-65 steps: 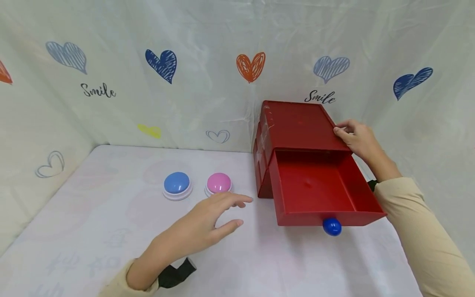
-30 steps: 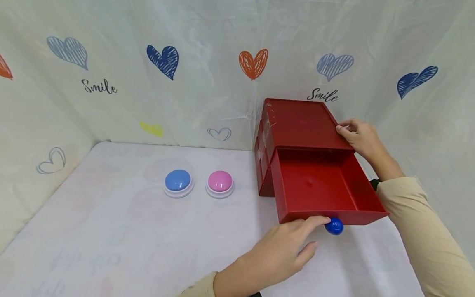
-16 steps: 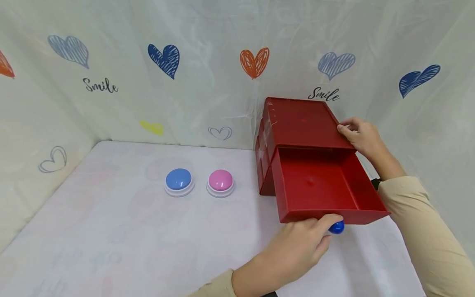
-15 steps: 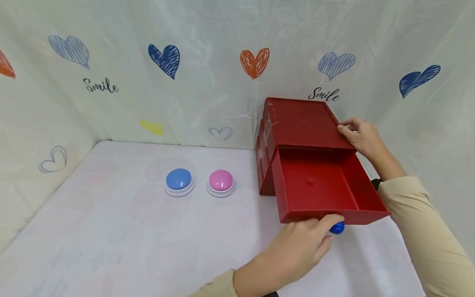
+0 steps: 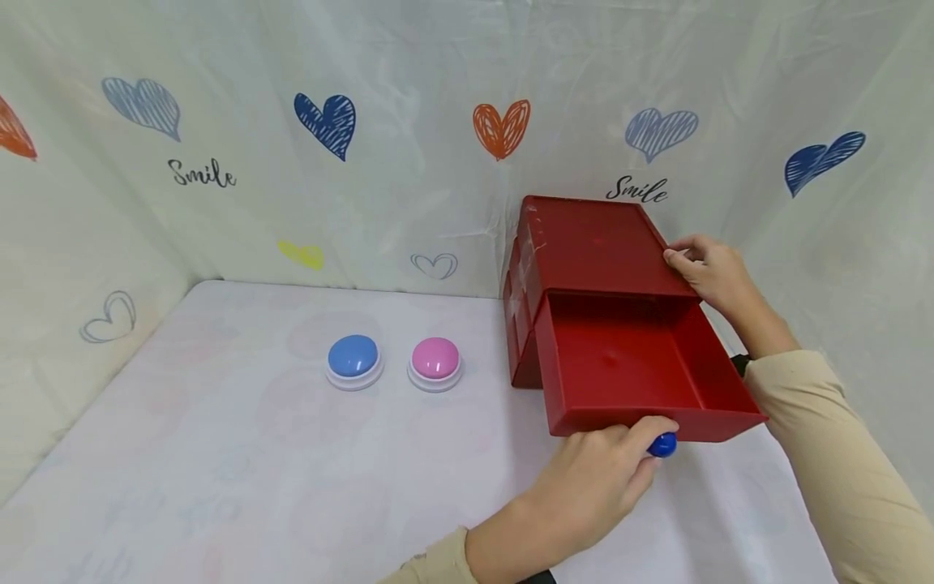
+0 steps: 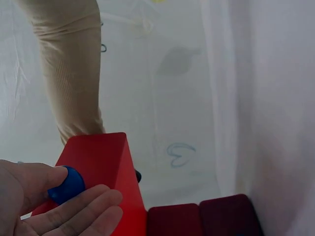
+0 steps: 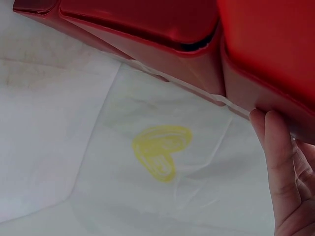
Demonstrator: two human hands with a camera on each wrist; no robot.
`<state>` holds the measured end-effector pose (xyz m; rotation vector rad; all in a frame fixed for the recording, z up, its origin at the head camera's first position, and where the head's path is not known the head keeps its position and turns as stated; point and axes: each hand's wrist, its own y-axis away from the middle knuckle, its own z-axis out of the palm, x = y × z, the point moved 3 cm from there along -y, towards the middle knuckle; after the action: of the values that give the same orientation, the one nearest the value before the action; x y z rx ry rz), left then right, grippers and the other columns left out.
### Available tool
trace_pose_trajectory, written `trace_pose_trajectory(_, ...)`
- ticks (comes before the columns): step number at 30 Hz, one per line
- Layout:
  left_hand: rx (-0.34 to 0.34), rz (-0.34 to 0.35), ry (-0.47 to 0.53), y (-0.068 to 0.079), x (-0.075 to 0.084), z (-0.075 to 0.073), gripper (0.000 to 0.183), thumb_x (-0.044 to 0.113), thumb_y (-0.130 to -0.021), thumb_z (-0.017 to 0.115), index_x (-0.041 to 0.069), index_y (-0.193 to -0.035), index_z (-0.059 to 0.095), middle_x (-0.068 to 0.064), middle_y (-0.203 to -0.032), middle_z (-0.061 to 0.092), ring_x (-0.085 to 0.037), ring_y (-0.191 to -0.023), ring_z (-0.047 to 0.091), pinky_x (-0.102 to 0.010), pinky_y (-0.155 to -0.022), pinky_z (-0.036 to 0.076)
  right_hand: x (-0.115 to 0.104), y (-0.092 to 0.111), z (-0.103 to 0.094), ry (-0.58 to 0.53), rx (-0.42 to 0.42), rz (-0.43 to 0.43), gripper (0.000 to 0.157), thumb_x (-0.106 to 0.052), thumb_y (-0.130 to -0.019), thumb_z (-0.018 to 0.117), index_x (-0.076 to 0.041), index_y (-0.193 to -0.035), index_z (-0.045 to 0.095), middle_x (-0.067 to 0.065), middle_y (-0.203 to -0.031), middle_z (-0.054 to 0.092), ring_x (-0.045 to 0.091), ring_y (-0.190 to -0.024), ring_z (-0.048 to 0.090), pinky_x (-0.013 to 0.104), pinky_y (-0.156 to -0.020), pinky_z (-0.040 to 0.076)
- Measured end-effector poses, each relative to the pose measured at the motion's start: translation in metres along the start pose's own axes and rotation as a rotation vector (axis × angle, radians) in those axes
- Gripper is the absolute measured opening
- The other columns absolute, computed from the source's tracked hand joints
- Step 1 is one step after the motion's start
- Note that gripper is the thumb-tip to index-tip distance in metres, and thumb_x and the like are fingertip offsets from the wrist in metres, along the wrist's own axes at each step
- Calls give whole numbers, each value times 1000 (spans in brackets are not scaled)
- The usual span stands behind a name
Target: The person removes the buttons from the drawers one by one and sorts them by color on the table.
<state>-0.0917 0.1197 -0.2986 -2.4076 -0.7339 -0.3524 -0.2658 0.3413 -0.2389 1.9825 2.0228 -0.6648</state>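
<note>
Drawer (image 5: pixel 620 373) of red plastic juts from the top of a stacked red plastic cabinet (image 5: pixel 598 247), its round, glossy blue knob (image 5: pixel 662 444) in a person's left hand (image 5: pixel 584 487).

At lower right of the frame, the left thumb and fingers close on the knob, leaving part of its blue surface exposed. The right hand (image 5: pixel 718 280), at right, touches the cabinet's upper right edge; the right wrist view shows fairly straight fingers (image 7: pixel 279 152) against the cabinet's side, but how firmly it clasps the edge cannot be told. At centre left, a blue dome button (image 5: pixel 353 357) and a pink dome button (image 5: pixel 435 359), both on white bases, sit side by side on a white-covered table (image 5: pixel 292 470), before a pale hanging sheet (image 5: pixel 409 65) printed with hearts.
</note>
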Motion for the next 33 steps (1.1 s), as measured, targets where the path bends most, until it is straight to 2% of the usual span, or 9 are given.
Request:
trace_pose_trajectory(2,0,0,4,-1,-1,-1,37,24,-91,60,16,-124,48,9,-87,63,6,-64,49,-1,-72,42,0,0,-1,0,3,-3,55,-42,-96,42,4,-125,48,33,-115,53,39,-95,52,20,-63,41)
trace_pose_trajectory(9,0,-11,14,-4,-3,-2,38,25,-92,58,16,-126,46,9,-88,63,6,-65,49,0,-69,41,0,1,0,0,-13,7,55,-42,-96,41,3,-126,47,33,-117,51,40,-96,53,33,-70,50)
trace_pose_trajectory(17,16,-23,22,-9,-6,-1,38,24,-92,58,16,-127,46,8,-90,64,5,-66,49,0,-68,41,1,2,0,-4,-13,10,55,-42,-96,41,4,-126,47,32,-116,52,39,-96,52,32,-70,49)
trace_pose_trajectory(25,9,-52,25,-17,-11,-2,36,24,-92,57,15,-126,47,6,-87,64,4,-64,49,-1,-66,42,2,5,1,-20,-19,26,57,-44,-96,39,2,-128,45,30,-118,51,39,-96,54,47,-78,54)
trace_pose_trajectory(33,-13,-98,33,-23,-18,-4,38,26,-92,56,18,-128,45,7,-95,65,4,-69,54,-4,-70,45,1,5,2,-31,-11,17,57,-45,-95,40,1,-129,45,30,-118,52,40,-95,56,47,-78,54)
